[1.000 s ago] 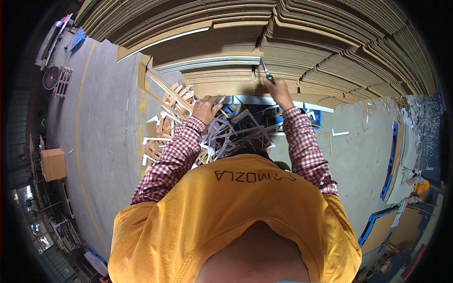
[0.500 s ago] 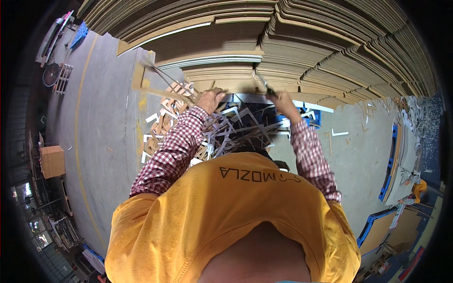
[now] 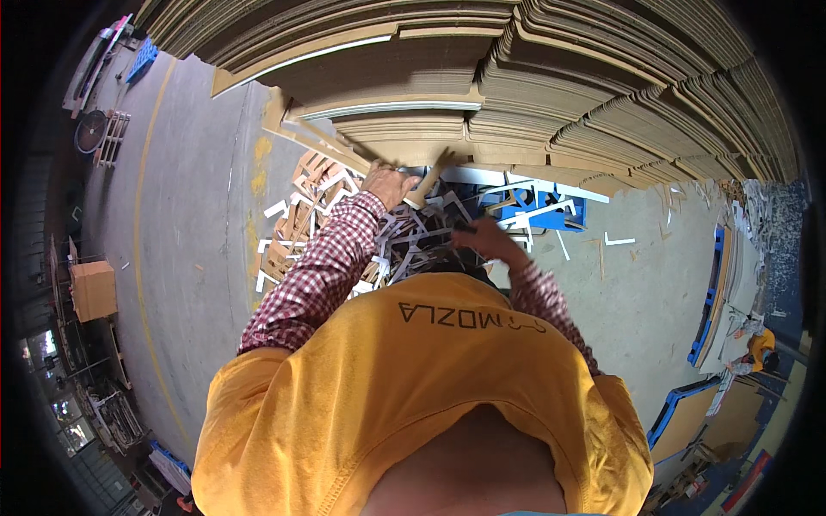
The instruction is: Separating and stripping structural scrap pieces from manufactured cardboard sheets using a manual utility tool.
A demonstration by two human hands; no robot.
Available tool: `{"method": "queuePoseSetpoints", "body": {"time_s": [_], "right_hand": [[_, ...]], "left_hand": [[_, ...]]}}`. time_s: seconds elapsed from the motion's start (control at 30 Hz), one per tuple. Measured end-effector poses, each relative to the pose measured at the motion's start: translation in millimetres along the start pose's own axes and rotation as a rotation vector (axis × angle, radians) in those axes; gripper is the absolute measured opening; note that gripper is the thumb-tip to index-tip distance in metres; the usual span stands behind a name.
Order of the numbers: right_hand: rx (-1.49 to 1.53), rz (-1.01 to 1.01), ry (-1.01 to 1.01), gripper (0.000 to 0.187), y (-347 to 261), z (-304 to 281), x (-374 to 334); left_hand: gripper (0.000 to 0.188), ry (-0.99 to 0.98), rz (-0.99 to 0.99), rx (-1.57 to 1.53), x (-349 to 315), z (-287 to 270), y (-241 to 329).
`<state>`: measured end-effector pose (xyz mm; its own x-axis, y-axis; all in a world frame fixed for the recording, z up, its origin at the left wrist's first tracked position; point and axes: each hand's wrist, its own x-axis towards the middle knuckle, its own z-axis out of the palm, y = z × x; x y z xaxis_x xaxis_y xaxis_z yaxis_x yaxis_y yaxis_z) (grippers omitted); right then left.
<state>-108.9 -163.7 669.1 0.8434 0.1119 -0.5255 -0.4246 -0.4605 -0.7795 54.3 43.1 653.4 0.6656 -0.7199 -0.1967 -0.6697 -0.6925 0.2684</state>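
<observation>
My left hand (image 3: 389, 186) is closed on a long, thin cardboard strip (image 3: 331, 153) at the lower edge of the tall stack of cardboard sheets (image 3: 404, 129). The strip slants from the stack's left corner toward my fingers. Beside that hand, another piece of tan cardboard (image 3: 432, 179) stands out from the stack. My right hand (image 3: 487, 240) is lower and nearer my body, over the scraps, its fingers curled; what they hold is dark and blurred. Below both hands lies a heap of cardboard offcuts (image 3: 297, 225), many L-shaped, brown and white.
A blue pallet (image 3: 551, 215) shows under the stack's right side. Loose white offcuts (image 3: 618, 242) lie on the grey floor (image 3: 637, 301). A brown box (image 3: 94, 292) stands at the far left. At the far right, a person in orange (image 3: 761, 348) is near more stacked sheets.
My right hand has come down from the stack's edge toward my body; the dark-handled tool seen in it earlier is no longer clear. My left hand stays near the same spot.
</observation>
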Motion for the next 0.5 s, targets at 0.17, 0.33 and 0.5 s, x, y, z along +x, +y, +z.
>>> {"method": "queuePoseSetpoints", "body": {"time_s": [0.17,0.33,0.5], "right_hand": [[-0.044,-0.122,0.418,0.04,8.7,-74.4,45.4],[0.109,-0.105,0.571,0.038,-14.3,-74.6,92.4],[0.116,-0.17,0.604,0.045,16.8,-18.9,72.0]], "left_hand": [[0.034,-0.089,-0.27,-0.148,-16.0,2.1,-16.6],[0.035,0.11,-0.158,-0.334,-21.1,-9.2,-5.9],[0.045,0.467,0.023,-0.32,-16.0,-37.9,25.2]]}}
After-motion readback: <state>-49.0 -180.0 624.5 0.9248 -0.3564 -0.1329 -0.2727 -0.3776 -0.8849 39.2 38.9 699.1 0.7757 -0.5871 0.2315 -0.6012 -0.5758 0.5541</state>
